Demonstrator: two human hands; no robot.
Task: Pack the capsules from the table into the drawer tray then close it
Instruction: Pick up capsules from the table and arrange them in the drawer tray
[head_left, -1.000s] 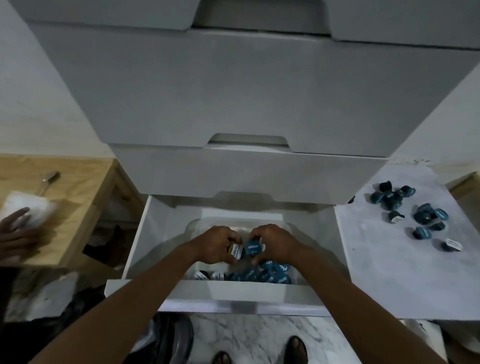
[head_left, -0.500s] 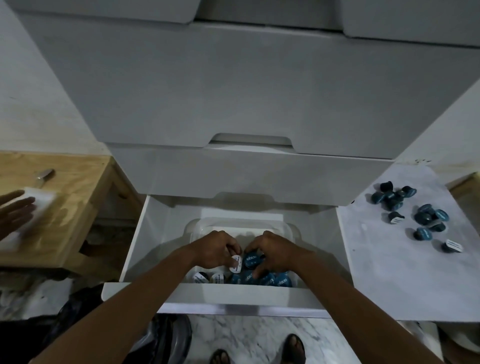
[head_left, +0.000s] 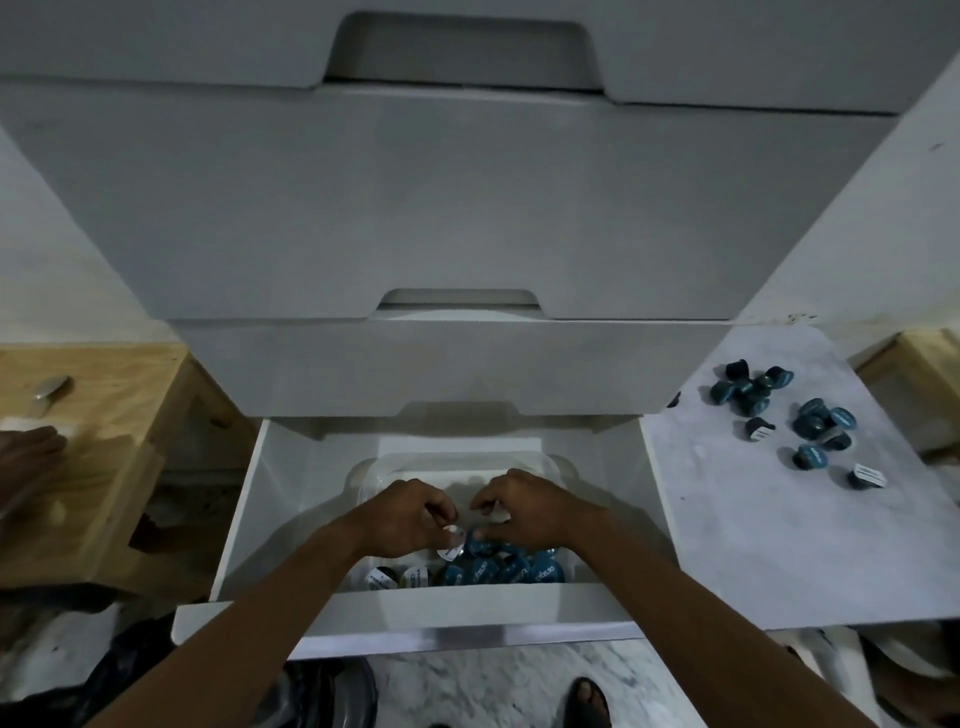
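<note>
The bottom drawer stands pulled out, with a clear plastic tray inside it. Several blue and white-lidded capsules lie along the tray's near side. Both my hands reach into the tray, close together. My left hand pinches a white-lidded capsule just above the pile. Beside it, my right hand is curled, its thumb on a blue capsule. Several more loose capsules lie scattered on the white marble table to the right.
Closed grey drawers overhang the open one. On the left stands a wooden table with a metal object, and another person's hand rests on a white cloth there. A foot in a sandal shows on the floor below.
Both my hands have sunk lower into the tray with their capsules, down to the pile. The other person's hand on the left has shifted across the wooden table.
</note>
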